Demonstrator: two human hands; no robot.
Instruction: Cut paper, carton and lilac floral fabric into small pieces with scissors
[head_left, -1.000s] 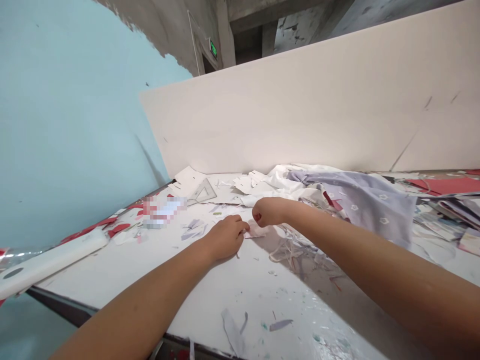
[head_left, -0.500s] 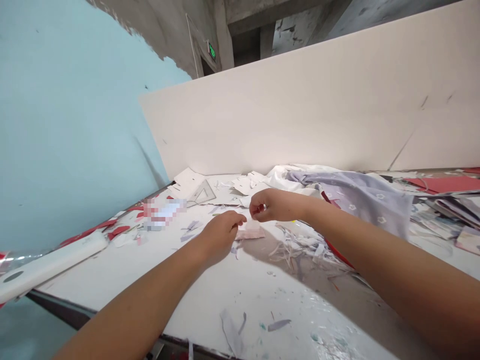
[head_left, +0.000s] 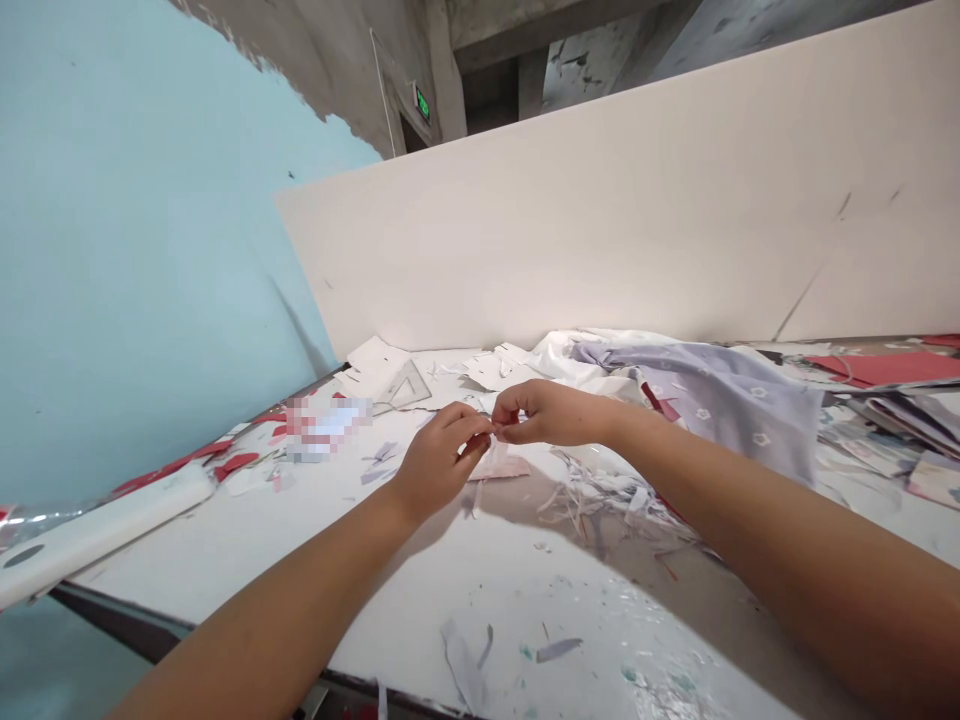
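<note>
Left hand: here's the left hand (head_left: 439, 465) coming in from the near left, fingers curled over, fingertips pinching at the middle of the table

Right hand: the right hand (head_left: 544, 413) meets it from the right, thumb and fingers pressed together, knuckles up, fingertips just touching the left hand's

In the pinch: a pale scrap (head_left: 495, 428) sits between the two sets of fingertips, probably a thin strip of paper, though it's too small and too covered by the fingers to be sure

Just below: a pink paper piece (head_left: 499, 467) lies flat on the table under the hands, not touched by either

Around them: a tangle of white and grey paper strips (head_left: 600, 495) lies to the right, and a clear set square (head_left: 405, 388) sits farther off, among white paper offcuts (head_left: 491, 370)

Far right: a lilac flowered cloth (head_left: 720, 415) is spread over the clutter, with a red card sheet (head_left: 885, 368) beyond it

Table: the white worktable (head_left: 480, 590) is speckled with paint and scattered trimmings

How far along: the pale scrap is up off the table in both hands, the pink piece is down, and the strips and offcuts lie loose and unsorted
</note>
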